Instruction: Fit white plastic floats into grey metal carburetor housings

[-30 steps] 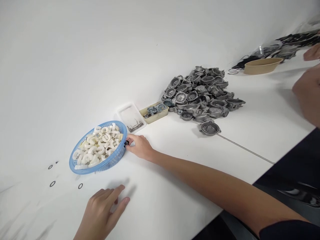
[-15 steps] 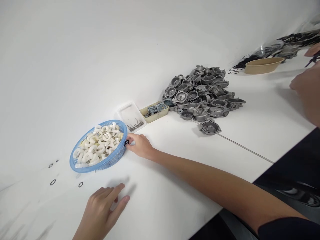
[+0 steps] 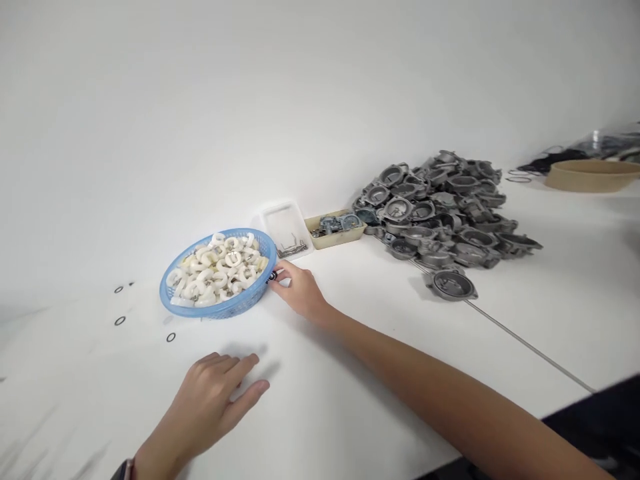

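My right hand [image 3: 303,292] is closed at the right side of a blue plastic basket [image 3: 245,303], pinching some small black rings [image 3: 273,275] between thumb and fingertips. Whether the fingers also touch the basket, I cannot tell. White ring-like plastic parts [image 3: 205,275] with metal bits fill the basket. Lower down, my left hand [image 3: 213,393] hovers over the white table, thumb and forefinger apart, holding nothing. Flat black rings [image 3: 171,337] lie on the table left of it.
Behind the basket stand a white tray [image 3: 305,250] with thin metal pieces and a cream tray [image 3: 345,237] with metal parts. A heap of grey metal bowl-shaped castings [image 3: 440,213] lies to the right, one casting [image 3: 453,285] in front on a thin rod [image 3: 530,348]. Further right is a tan container [image 3: 590,177].
The view has swung left, so the scene sits further right and another person's hands have left the picture. My right hand stays by the basket with the black rings; my left remains open.
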